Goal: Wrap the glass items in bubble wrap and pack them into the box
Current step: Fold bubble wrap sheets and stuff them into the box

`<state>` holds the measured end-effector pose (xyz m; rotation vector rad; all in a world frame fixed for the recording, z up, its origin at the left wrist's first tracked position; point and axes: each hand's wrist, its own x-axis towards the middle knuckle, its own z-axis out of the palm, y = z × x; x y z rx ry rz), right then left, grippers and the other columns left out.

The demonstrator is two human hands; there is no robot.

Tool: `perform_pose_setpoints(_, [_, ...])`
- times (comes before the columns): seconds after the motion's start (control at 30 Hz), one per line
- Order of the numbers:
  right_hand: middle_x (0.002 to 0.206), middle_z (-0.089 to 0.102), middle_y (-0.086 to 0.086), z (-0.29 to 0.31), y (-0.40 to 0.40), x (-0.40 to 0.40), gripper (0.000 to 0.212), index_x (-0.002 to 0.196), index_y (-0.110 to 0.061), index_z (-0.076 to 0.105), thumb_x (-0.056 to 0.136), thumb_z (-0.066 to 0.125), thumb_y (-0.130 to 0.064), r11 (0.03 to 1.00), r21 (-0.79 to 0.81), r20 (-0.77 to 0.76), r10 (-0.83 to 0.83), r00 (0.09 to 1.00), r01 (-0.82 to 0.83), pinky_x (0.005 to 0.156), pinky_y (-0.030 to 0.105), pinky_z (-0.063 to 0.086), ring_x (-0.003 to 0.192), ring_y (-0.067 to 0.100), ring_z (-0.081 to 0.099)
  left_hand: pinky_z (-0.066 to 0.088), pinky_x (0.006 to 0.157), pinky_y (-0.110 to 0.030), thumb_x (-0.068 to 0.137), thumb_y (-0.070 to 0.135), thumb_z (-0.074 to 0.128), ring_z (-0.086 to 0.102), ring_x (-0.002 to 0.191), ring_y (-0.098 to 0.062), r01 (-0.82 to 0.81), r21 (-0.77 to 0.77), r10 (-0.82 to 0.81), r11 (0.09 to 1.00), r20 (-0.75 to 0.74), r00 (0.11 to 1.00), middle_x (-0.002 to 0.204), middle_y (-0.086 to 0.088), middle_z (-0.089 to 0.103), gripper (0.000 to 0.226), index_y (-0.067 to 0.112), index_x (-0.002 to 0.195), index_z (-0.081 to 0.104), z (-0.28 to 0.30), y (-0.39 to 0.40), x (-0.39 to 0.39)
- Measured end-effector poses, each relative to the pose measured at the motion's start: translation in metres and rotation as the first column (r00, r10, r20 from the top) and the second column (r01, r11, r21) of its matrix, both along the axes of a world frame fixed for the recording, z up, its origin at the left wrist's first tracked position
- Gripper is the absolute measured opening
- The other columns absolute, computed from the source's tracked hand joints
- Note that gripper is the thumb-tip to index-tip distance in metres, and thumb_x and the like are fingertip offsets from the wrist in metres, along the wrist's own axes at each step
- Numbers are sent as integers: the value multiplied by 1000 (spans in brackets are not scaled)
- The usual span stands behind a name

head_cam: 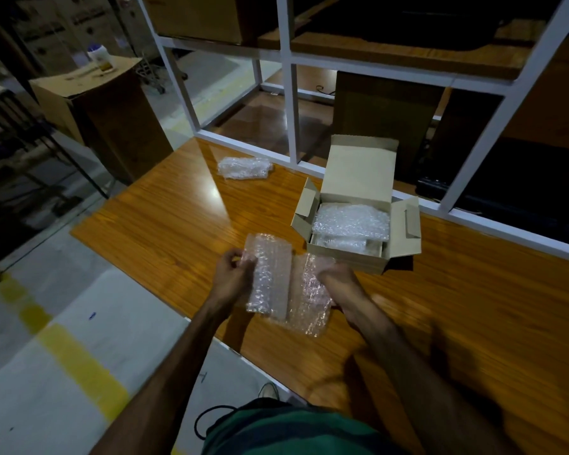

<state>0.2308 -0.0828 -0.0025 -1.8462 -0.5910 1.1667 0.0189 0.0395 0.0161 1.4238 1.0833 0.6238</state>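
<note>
A sheet of bubble wrap (289,287) lies partly rolled on the wooden table (165,231), its left part folded into a thick roll; whether a glass item is inside cannot be seen. My left hand (232,277) pinches the roll's left edge. My right hand (337,279) grips the loose right part of the sheet. Just beyond my right hand stands a small open cardboard box (355,178) with bubble-wrapped bundles (350,223) inside. Another wrapped bundle (243,167) lies at the table's far left.
A white metal frame (291,93) with shelves rises along the table's far edge. A tall cardboard box (112,106) with a bottle on top stands on the floor to the left. Yellow floor lines run below the table's near edge.
</note>
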Motion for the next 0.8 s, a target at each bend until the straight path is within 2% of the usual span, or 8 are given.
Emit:
perform_pose_setpoints(0.13, [101,74,26,-9,-1,7,19,93,-6,75,93,66,-23,999,2,80,-43,996,43,67,46,53,78,36,70,63,74,-48,99,49,63,70,84,-24,-121,312,236,942,-364,901,102,-7,69,45,14,128,58,-10,16,-14])
perform_pose_setpoints(0.23, [93,74,25,-12,-4,10,17,85,-10,75,97,67,-18,998,30,97,-56,994,53,71,55,61,79,42,73,61,79,-42,88,86,43,71,85,-23,110,258,80,960,-629,773,98,-7,74,77,15,100,70,-18,15,-15])
perform_pose_setpoints(0.3, [93,76,21,-12,-5,10,11,87,-11,74,96,70,-16,997,43,102,-70,992,66,73,50,61,79,35,74,57,87,-42,77,98,37,62,101,-21,259,282,73,924,-794,604,108,0,68,78,26,92,65,-26,9,-13])
perform_pose_setpoints(0.33, [93,77,17,-11,-6,9,6,91,-11,75,94,74,-16,997,49,86,-69,994,64,75,51,63,81,33,76,55,87,-41,79,94,44,57,104,-20,283,305,93,909,-812,576,112,0,63,70,27,92,63,-30,6,-10])
perform_pose_setpoints(0.47, [99,79,1,-12,-8,4,23,109,-18,74,89,83,-15,998,9,66,-56,996,55,80,48,67,87,20,79,48,80,-34,93,48,69,50,97,-17,265,382,114,885,-731,673,112,-1,52,31,20,105,65,-29,-5,0])
perform_pose_setpoints(0.6, [93,75,-2,-14,-11,4,26,108,-15,69,88,83,-7,994,-45,147,-96,984,103,77,42,66,81,16,75,59,77,-36,98,35,65,63,84,-15,262,410,90,874,-665,741,102,1,64,18,17,98,68,-32,-7,3])
perform_pose_setpoints(0.7, [90,76,-2,-17,-15,7,20,103,-17,71,90,80,-5,990,-43,207,-122,971,133,75,44,67,77,17,76,55,63,-27,97,25,68,67,73,-16,187,321,52,928,-610,790,82,1,68,12,17,88,65,-30,-10,5])
perform_pose_setpoints(0.8, [91,77,-1,-19,-20,9,18,101,-20,72,93,77,-5,991,-38,237,-117,964,130,73,47,68,76,17,78,48,62,-26,99,18,65,65,78,-19,128,268,34,955,-527,849,84,0,63,9,15,94,59,-23,-4,2])
